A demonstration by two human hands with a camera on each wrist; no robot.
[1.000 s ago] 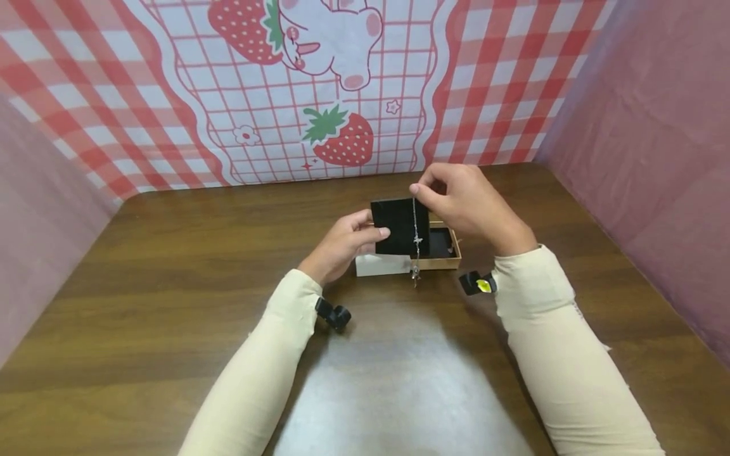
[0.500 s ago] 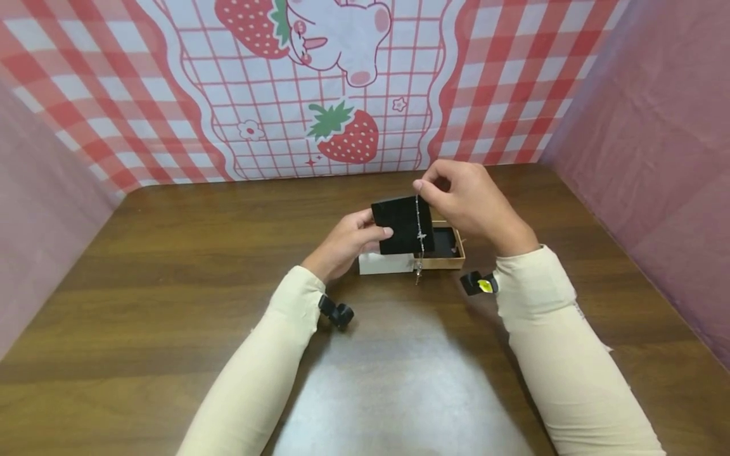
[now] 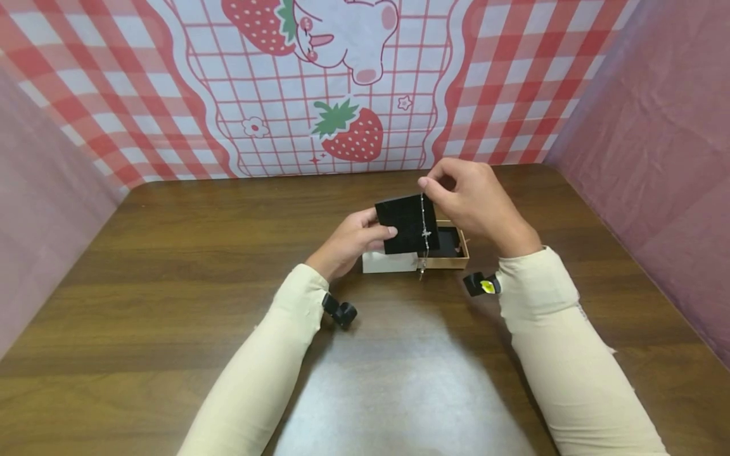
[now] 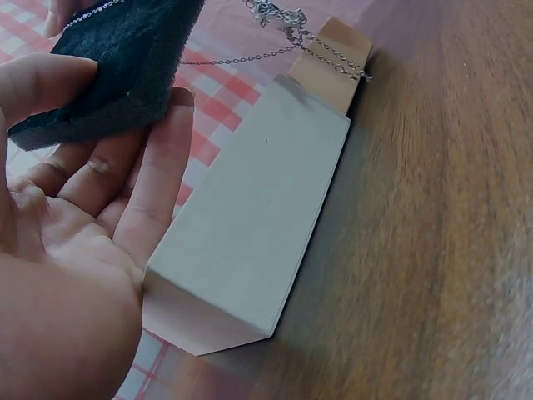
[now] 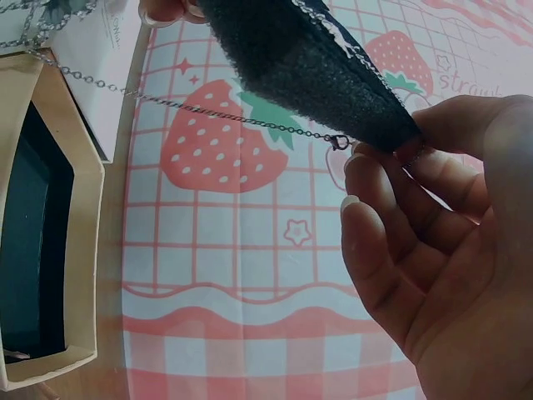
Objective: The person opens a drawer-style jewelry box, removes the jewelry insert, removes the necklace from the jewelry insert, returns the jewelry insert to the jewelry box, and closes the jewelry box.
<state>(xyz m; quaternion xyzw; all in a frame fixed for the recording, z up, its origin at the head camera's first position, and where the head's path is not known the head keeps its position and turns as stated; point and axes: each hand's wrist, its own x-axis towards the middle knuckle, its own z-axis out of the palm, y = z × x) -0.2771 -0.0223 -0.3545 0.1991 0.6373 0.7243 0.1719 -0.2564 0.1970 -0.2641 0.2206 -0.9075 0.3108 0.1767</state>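
My left hand (image 3: 353, 240) pinches a black foam pad (image 3: 401, 225) by its left side, thumb on the front face. At the pad's upper right corner my right hand (image 3: 476, 196) pinches a thin silver chain necklace (image 3: 426, 234) between thumb and fingertips. The chain runs down over the pad's front, with a small charm on it, and a tangled bunch dangles below the lower edge. In the right wrist view another strand of chain (image 5: 250, 122), with a small clasp, stretches behind the foam (image 5: 308, 75). The right fingertips are right at the foam's corner.
Under the pad, a white box sleeve (image 3: 390, 263) lies on the wooden table (image 3: 171, 285). A tan drawer box (image 3: 454, 261) with a black inside sticks out from its right end. A strawberry-print cloth (image 3: 274, 139) stands behind, pink cloth at both sides.
The pad has tilted slightly, its right side swinging a little outward, and the dangling chain end has risen slightly. Both hands keep their grips; the whole head view has shifted a little.
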